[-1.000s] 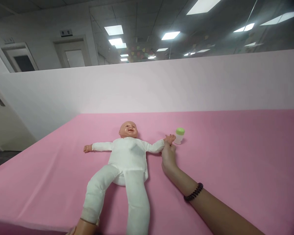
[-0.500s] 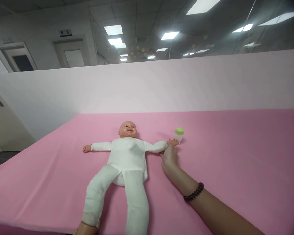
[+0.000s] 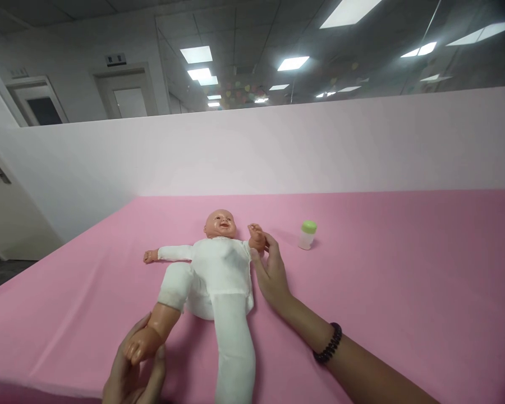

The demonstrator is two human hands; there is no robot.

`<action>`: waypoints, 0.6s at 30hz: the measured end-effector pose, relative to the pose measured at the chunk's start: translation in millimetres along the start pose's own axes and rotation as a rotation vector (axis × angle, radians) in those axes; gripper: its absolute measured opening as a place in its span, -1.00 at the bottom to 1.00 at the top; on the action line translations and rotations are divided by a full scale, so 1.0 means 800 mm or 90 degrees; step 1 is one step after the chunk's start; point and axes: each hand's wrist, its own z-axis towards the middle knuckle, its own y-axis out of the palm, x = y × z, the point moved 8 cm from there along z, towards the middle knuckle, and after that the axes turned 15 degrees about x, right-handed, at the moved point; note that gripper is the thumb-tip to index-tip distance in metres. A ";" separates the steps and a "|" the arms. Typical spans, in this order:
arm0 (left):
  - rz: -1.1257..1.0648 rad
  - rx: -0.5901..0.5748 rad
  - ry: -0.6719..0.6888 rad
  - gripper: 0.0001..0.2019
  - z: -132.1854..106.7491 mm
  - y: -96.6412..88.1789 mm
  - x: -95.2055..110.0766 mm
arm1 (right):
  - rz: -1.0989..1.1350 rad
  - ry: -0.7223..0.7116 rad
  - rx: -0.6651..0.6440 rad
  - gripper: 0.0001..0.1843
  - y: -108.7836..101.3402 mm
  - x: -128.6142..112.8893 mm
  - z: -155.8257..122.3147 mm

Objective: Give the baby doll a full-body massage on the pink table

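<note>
Doll in white clothes lies on its back on the pink counter, long axis running from head at 12 o'clock to legs at 6 o'clock. Right hand, at the doll's 3 o'clock side, is closed around the doll's folded-up arm beside the head. Left hand, at 7 o'clock and nearest the camera, cups the bare foot of the bent leg. Small bottle with a green cap stands apart at 2 o'clock, nearer the right hand.
</note>
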 end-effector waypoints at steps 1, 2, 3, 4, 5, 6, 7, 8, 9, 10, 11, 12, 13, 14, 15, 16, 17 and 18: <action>-0.007 -0.024 0.002 -0.56 0.003 0.011 0.000 | -0.033 -0.037 -0.020 -0.52 0.003 -0.003 -0.002; -0.006 -0.046 0.008 -0.56 0.005 0.021 0.002 | -0.067 -0.074 -0.036 -0.54 0.005 -0.005 -0.004; 0.002 -0.062 0.017 -0.56 0.006 0.031 0.005 | -0.100 -0.111 -0.051 -0.56 0.007 -0.008 -0.006; 0.011 -0.076 0.025 -0.56 0.005 0.039 0.008 | -0.127 -0.147 -0.067 -0.58 0.010 -0.010 -0.009; 0.020 -0.086 0.033 -0.57 0.004 0.046 0.012 | -0.147 -0.184 -0.083 -0.59 0.013 -0.013 -0.012; 0.028 -0.095 0.040 -0.57 0.002 0.052 0.016 | -0.163 -0.218 -0.101 -0.60 0.016 -0.016 -0.015; 0.036 -0.106 0.046 -0.57 -0.001 0.058 0.019 | -0.175 -0.249 -0.118 -0.60 0.019 -0.019 -0.019; 0.044 -0.119 0.052 -0.56 -0.003 0.063 0.022 | -0.188 -0.274 -0.134 -0.60 0.022 -0.021 -0.022; 0.051 -0.137 0.057 -0.56 -0.006 0.068 0.024 | -0.202 -0.295 -0.149 -0.59 0.025 -0.022 -0.025; 0.056 -0.156 0.062 -0.55 -0.008 0.072 0.025 | -0.216 -0.310 -0.164 -0.60 0.027 -0.023 -0.027; 0.062 -0.175 0.064 -0.55 -0.009 0.076 0.026 | -0.228 -0.321 -0.179 -0.60 0.030 -0.024 -0.029; 0.066 -0.190 0.064 -0.55 -0.010 0.079 0.026 | -0.237 -0.329 -0.193 -0.61 0.031 -0.025 -0.030; 0.069 -0.202 0.061 -0.56 -0.011 0.081 0.026 | -0.243 -0.334 -0.205 -0.62 0.033 -0.025 -0.032; 0.070 -0.208 0.058 -0.56 -0.011 0.082 0.025 | -0.246 -0.338 -0.214 -0.62 0.034 -0.025 -0.033; 0.070 -0.209 0.054 -0.55 -0.011 0.083 0.025 | -0.247 -0.340 -0.220 -0.62 0.035 -0.025 -0.033; 0.067 -0.205 0.050 -0.55 -0.011 0.082 0.025 | -0.246 -0.341 -0.222 -0.62 0.035 -0.025 -0.033; 0.061 -0.195 0.045 -0.54 -0.010 0.081 0.025 | -0.242 -0.341 -0.220 -0.61 0.035 -0.025 -0.033; 0.052 -0.181 0.039 -0.54 -0.009 0.079 0.025 | -0.237 -0.338 -0.215 -0.61 0.035 -0.024 -0.033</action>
